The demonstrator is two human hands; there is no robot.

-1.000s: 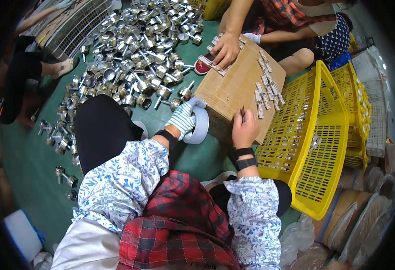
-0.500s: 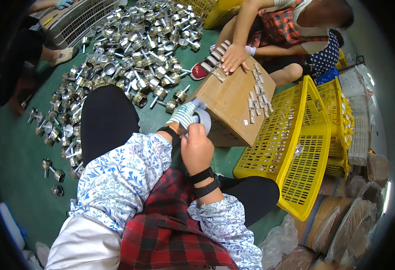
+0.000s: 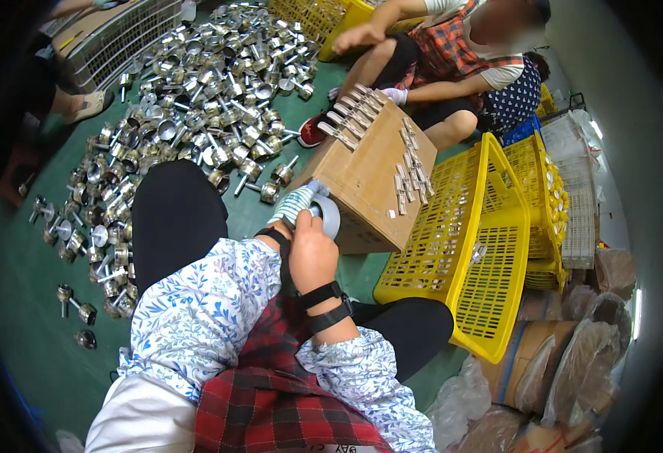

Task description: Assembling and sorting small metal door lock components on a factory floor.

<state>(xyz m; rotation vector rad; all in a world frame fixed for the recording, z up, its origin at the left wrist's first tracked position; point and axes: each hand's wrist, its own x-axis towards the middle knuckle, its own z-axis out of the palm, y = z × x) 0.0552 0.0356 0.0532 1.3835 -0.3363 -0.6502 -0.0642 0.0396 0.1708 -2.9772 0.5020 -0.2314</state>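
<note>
Change: since a second ago the right hand (image 3: 312, 253) has come off the top of the cardboard box (image 3: 369, 170) and drawn back to the roll of tape (image 3: 330, 215), meeting the left hand there.
Left hand (image 3: 295, 202): gloved in a striped knit glove, curled round the far side of the roll of tape, holding it just in front of the box's near face.
Right hand: bare, black bands at the wrist, fingers bent onto the roll; whether they pinch a free end I cannot tell, as the back of the hand hides them.
Roll of tape: pale grey ring, between both hands, above the lap and near the box's lower corner.
Box top: rows of small metal pieces (image 3: 407, 170) stuck along it; another person's hand (image 3: 396, 96) rests at its far edge.
Around: heap of shiny metal fittings (image 3: 195, 98) on the green floor to the left, yellow baskets (image 3: 490, 241) to the right.
Step, as I judge it: pulling off a fresh length of tape.
Next move calls for: finding and lifting the tape's end while the gloved hand steadies the roll.
</note>
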